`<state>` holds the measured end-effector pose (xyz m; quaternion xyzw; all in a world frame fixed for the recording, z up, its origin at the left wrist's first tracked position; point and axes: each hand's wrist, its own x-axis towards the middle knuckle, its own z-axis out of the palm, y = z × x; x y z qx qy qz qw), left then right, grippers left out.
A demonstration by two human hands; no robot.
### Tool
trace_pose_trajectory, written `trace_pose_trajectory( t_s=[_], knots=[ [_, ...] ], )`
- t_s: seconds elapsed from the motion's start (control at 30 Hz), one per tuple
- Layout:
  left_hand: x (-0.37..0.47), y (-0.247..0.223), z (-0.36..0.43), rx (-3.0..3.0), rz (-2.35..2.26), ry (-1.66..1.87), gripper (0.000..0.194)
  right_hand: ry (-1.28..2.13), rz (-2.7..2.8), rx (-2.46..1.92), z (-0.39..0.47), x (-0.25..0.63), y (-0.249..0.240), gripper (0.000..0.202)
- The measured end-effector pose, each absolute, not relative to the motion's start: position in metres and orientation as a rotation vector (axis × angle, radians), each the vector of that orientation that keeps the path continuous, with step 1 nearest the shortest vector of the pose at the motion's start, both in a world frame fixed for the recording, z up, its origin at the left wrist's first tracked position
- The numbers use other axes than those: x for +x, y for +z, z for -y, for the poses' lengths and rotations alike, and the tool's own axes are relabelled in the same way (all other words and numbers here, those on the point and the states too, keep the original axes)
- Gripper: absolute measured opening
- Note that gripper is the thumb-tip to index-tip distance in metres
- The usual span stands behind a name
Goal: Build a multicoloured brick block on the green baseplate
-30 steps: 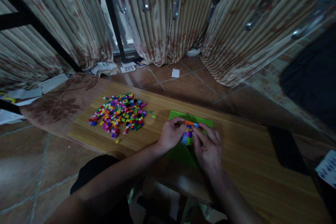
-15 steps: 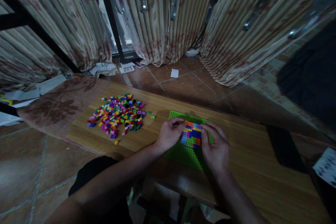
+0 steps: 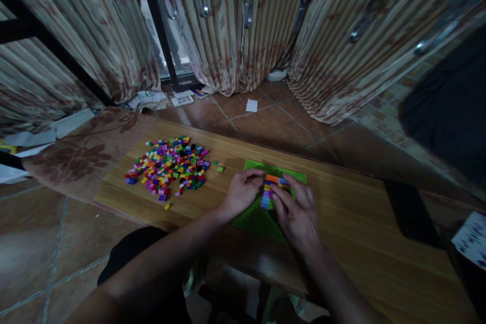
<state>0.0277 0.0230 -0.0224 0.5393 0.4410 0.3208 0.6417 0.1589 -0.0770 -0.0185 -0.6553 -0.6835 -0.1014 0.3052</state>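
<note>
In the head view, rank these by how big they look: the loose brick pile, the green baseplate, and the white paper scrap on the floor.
1. brick pile
2. green baseplate, partly hidden by both hands, so it may rival the pile
3. paper scrap, farther off

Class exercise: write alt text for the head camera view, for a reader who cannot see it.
Two bare hands, left hand and right hand, rest on a patch of coloured bricks on a green baseplate on a wooden table. A loose brick pile lies to the left; curtains hang behind.
</note>
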Motion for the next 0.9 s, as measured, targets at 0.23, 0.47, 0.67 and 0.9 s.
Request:
trace_pose_trajectory(
  t_s=[0.23, 0.47, 0.67, 0.9],
  knots=[
    [0.028, -0.028, -0.025, 1.303, -0.943, 0.655, 0.031, -0.373, 1.833, -1.811, 0.074, 0.157, -0.022, 0.025],
    [0.029, -0.028, -0.023, 1.376, -0.952, 0.707, 0.026, -0.420, 1.814, -1.837, 0.073, 0.154, -0.022, 0.023],
    [0.028, -0.032, -0.023, 1.481, -0.919, 0.718, 0.023, -0.418, 1.796, -1.861, 0.071, 0.153, -0.023, 0.025],
    [0.029, -0.034, -0.023, 1.493, -0.907, 0.747, 0.025, -0.390, 1.769, -1.841, 0.072, 0.154, -0.029, 0.025]
  ],
)
